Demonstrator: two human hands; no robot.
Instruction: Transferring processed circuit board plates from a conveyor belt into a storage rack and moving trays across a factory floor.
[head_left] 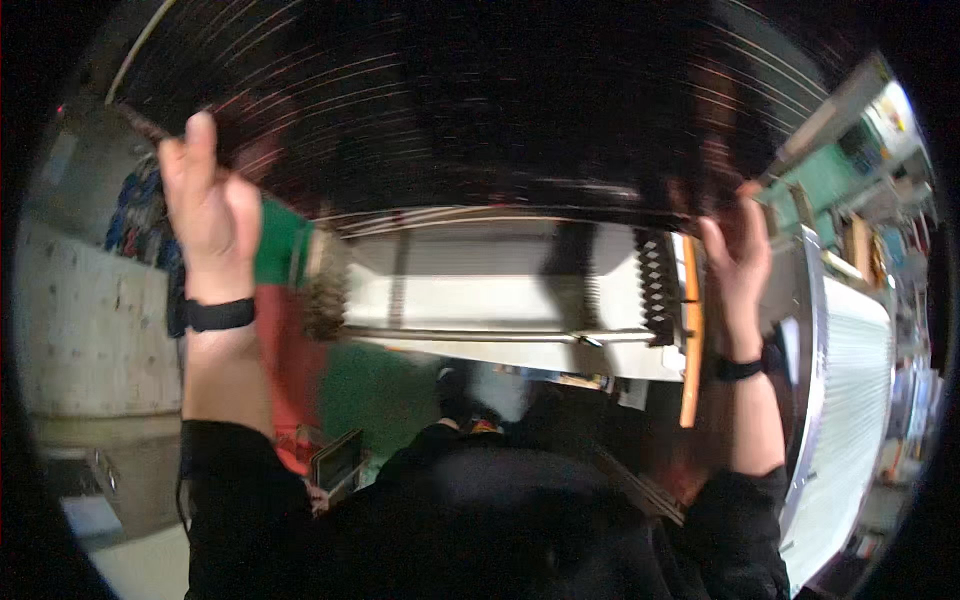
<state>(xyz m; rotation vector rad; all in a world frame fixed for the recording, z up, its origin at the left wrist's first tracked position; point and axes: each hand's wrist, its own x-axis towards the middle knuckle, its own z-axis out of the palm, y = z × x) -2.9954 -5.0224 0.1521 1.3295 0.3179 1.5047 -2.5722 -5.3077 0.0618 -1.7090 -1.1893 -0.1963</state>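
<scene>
A large dark, glossy sheet or panel (540,120) fills the upper part of the view, blurred and streaked with curved light reflections. At its near left edge is my left hand (215,205), fingers pointing up against the sheet and thumb to the right. My right hand (738,250) grips the near right edge, its fingertips partly lost in the dark blur. Both forearms reach forward, far apart, with a black band at each wrist. Below the sheet, between the hands, lies a white bed-like machine part (470,290) with a metal bar (480,334) across its near side.
Toothed or chain-like dark strips (655,285) flank the white bed, beside an orange-yellow strip (690,330). A white ribbed stack with a metal edge (845,390) stands at right. Pale panelling (90,320) stands at left. Green floor (380,390) and a red item (290,445) lie below.
</scene>
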